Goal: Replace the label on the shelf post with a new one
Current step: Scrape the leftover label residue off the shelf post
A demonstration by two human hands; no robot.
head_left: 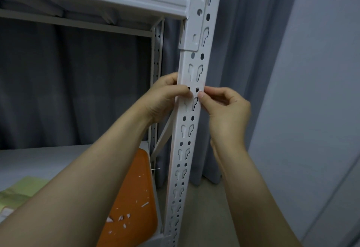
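Label shows as a pale patch across the front of the shelf post, about halfway down its visible length, with two slot holes showing dark through it. Whether this is the new one going on or the last of the old one coming off is hard to tell in this dim view. The job looks roughly at its middle, with pressing down or peeling left to do.

Left fingers are clamped round the post's left edge, the thumb pressed flat on the label. Right fingers are closed together, thumb and forefinger pinching the label's right edge where it meets the post's corner. The left hand and right hand flank the post.

Below, at the right end of the lower shelf, an orange tray holds white paper scraps, likely torn label bits. A grey curtain hangs behind.
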